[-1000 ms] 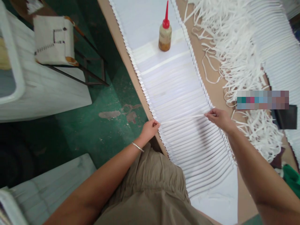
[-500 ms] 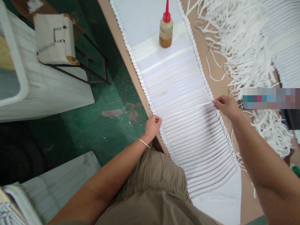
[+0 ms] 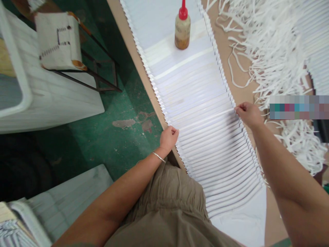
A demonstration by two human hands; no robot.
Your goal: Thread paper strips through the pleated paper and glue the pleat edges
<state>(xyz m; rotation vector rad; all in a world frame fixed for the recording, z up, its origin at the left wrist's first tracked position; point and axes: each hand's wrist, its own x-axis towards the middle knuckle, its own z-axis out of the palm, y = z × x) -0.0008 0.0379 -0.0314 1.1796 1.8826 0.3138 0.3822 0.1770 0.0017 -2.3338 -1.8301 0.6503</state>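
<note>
Your left hand (image 3: pixel 169 139) is pinched at the left edge of the white ribbed panel (image 3: pixel 226 161), thumb and forefinger closed on one end of a narrow white strip (image 3: pixel 205 119). Your right hand (image 3: pixel 250 114), fingertips likewise pressed together, grips the strip's other end at the panel's right edge; between them it runs straight across the ribs. The panel lies on the bench (image 3: pixel 243 95). Farther off, a red-capped bottle (image 3: pixel 182 33) stands upright on it; to the right lies a heap of loose white strips (image 3: pixel 279 51).
</note>
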